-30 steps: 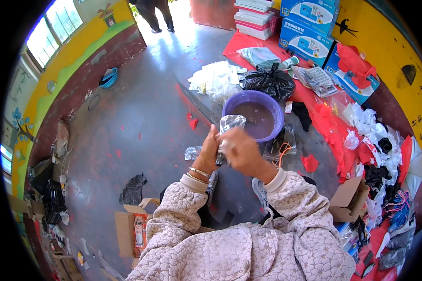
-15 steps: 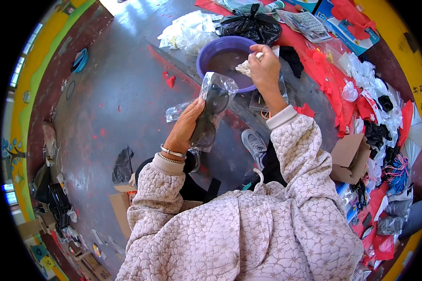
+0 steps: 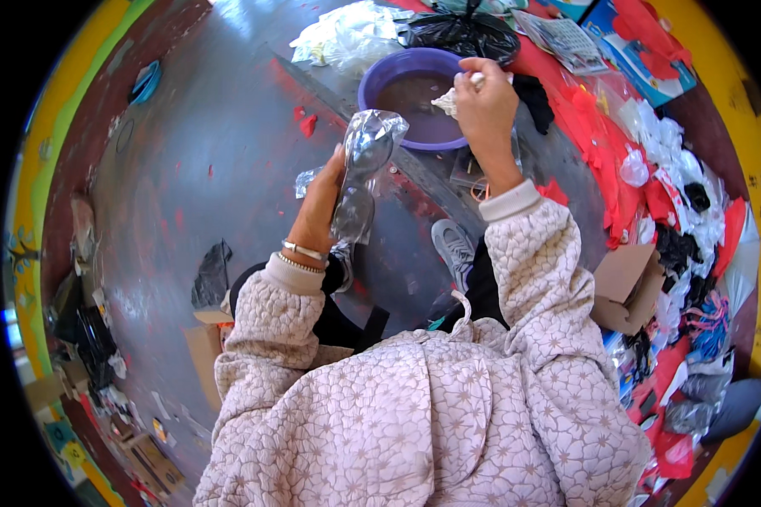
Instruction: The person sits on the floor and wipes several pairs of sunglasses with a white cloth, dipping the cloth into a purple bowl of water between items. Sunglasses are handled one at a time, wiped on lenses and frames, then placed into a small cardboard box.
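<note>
The left hand (image 3: 328, 188), just left of the frame's centre, grips a clear plastic bag (image 3: 361, 173) — crinkled, glossy, with something dark inside, held upright so its puffed top stands above the fingers and its lower end hangs down past the wrist. Two thin bangles (image 3: 303, 255) circle that wrist above a quilted, flower-patterned cuff. The right hand (image 3: 484, 103), in the upper middle of the frame, is clenched around a small whitish wad (image 3: 448, 100) of cloth or paper, held over the near rim of a purple basin (image 3: 391, 68) with murky brownish water in it.

The basin stands on the grey floor (image 3: 211, 144) just beside a raised metal strip that runs diagonally below it. Behind the basin, at the top edge, lie a black plastic bag (image 3: 461, 32) and a heap of pale plastic (image 3: 347, 34). To the right, a red sheet (image 3: 596, 118) is strewn with white and black scraps and packets — a cluttered band down the right rim. A small brown cardboard box (image 3: 626, 283) sits at the right, next to the right sleeve. A grey shoe (image 3: 455, 247) shows between the forearms, low centre. A blue dish (image 3: 146, 80) lies far off at the upper left.
</note>
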The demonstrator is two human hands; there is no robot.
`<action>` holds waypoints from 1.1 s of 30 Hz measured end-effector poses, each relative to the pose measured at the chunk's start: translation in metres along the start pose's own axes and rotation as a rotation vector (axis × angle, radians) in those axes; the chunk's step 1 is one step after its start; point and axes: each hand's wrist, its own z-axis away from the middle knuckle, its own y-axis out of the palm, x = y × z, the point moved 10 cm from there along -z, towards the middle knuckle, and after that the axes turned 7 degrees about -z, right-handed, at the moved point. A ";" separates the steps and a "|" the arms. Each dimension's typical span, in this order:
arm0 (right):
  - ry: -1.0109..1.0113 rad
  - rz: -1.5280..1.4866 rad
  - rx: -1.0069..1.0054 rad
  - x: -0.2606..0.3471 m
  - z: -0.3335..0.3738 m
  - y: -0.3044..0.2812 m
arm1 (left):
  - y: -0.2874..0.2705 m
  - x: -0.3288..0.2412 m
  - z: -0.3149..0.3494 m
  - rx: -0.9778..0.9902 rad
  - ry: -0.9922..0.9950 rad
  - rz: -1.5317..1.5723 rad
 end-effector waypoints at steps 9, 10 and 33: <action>-0.181 -0.325 0.562 0.065 0.076 0.091 | -0.001 0.002 -0.021 0.053 0.119 0.061; -0.098 -0.410 0.648 0.067 0.084 0.096 | -0.007 -0.002 -0.019 0.027 0.157 0.086; -0.541 -0.395 0.922 0.119 0.146 0.082 | -0.088 -0.061 -0.025 -0.060 0.399 0.311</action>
